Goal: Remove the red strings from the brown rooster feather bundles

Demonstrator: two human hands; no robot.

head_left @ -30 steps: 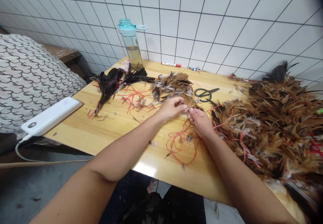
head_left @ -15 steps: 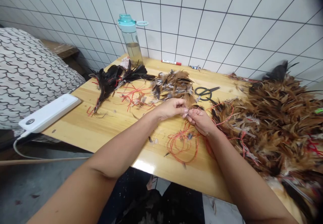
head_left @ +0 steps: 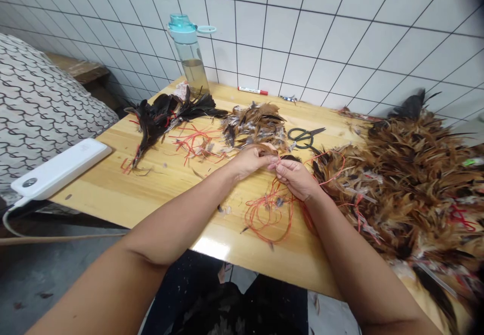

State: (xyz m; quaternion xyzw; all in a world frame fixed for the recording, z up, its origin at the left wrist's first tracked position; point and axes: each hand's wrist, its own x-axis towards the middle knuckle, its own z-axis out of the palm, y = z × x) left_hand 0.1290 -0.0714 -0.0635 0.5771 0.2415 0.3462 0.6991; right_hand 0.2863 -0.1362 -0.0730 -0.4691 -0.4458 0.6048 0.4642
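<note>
My left hand (head_left: 252,162) is closed in a pinch on a brown feather (head_left: 266,149), whose vane shows above the fingers. Fingertip to fingertip with it, my right hand (head_left: 297,178) pinches a thin red string (head_left: 279,158) at the feather's base. Fingers cover most of the spot where string and feather meet. Below the hands lies a loose tangle of red string (head_left: 289,224) on the wooden table (head_left: 159,184). Just beyond them sits a small heap of brown and grey feathers (head_left: 260,123), with dark scissors (head_left: 302,136) to its right.
A large pile of brown feathers (head_left: 423,174) covers the table's right side. Black feathers (head_left: 155,123) and cut red strings (head_left: 194,141) lie left. Along the tiled wall stand a water bottle (head_left: 192,63) and a red-and-white marker (head_left: 252,91). A white power bank (head_left: 62,166) rests at the left edge.
The view has shifted slightly right. Both hands stay together with small finger movements, and the brown feather and red string now show more clearly between them.
</note>
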